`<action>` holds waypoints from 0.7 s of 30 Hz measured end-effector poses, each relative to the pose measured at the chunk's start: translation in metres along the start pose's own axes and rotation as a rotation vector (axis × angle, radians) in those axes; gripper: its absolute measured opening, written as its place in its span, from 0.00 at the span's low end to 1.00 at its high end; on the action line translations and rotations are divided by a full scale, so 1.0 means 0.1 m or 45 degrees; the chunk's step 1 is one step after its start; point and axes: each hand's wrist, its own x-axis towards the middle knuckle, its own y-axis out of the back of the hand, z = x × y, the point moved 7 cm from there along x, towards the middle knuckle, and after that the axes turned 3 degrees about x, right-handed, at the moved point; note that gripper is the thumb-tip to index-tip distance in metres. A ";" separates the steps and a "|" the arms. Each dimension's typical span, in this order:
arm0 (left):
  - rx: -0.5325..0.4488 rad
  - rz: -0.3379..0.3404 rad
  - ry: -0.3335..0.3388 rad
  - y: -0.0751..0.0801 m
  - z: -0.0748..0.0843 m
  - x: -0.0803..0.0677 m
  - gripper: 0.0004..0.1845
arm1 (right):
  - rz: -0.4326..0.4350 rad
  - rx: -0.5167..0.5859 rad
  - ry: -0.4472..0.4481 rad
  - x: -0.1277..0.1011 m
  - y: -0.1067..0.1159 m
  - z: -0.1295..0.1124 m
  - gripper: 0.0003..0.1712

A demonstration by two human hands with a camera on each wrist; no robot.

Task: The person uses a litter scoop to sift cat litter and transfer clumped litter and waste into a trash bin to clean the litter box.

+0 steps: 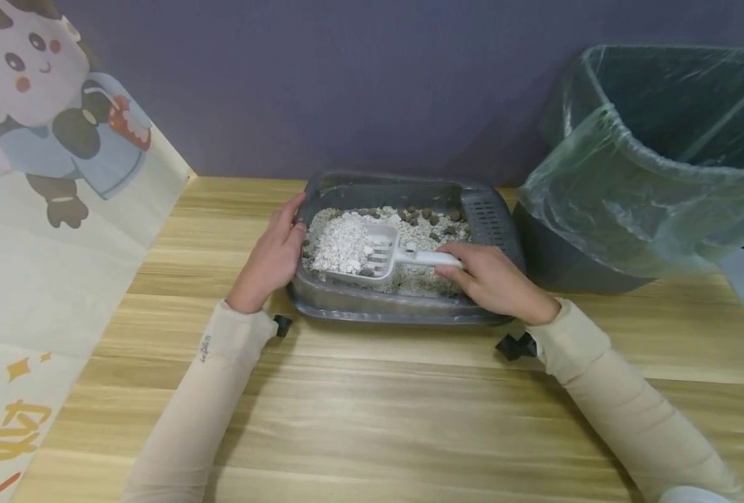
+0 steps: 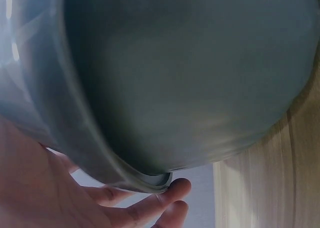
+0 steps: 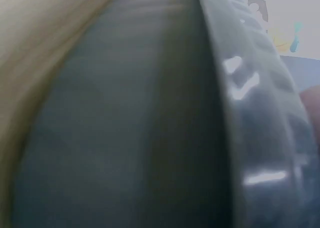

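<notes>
A grey litter tray (image 1: 384,311) sits on the wooden table, filled with pale litter (image 1: 418,279) and several brown pellets (image 1: 422,213) along its far side. My right hand (image 1: 450,262) grips the handle of a white slotted scoop (image 1: 372,251), which lies low in the tray heaped with white litter. My left hand (image 1: 293,216) rests against the tray's left rim, thumb on top. In the left wrist view the fingers (image 2: 150,208) lie fairly straight under the tray's outer wall (image 2: 190,78). The right wrist view shows only the blurred tray wall (image 3: 125,138).
A dark waste bin (image 1: 648,161) lined with a green bag stands just right of the tray, its mouth wide. A cartoon poster (image 1: 51,140) slopes along the left side. A purple wall closes off the back. Bare wooden tabletop (image 1: 372,419) lies in front.
</notes>
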 end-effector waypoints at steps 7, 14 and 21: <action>0.001 0.000 -0.005 0.01 0.02 -0.02 0.28 | 0.176 0.042 -0.040 -0.06 0.07 0.05 0.16; -0.013 -0.002 0.022 0.02 -0.01 -0.01 0.28 | 0.236 0.053 -0.040 -0.06 0.11 0.03 0.17; -0.022 -0.008 0.013 -0.01 -0.02 0.00 0.28 | 0.243 0.103 -0.008 -0.09 0.10 0.02 0.15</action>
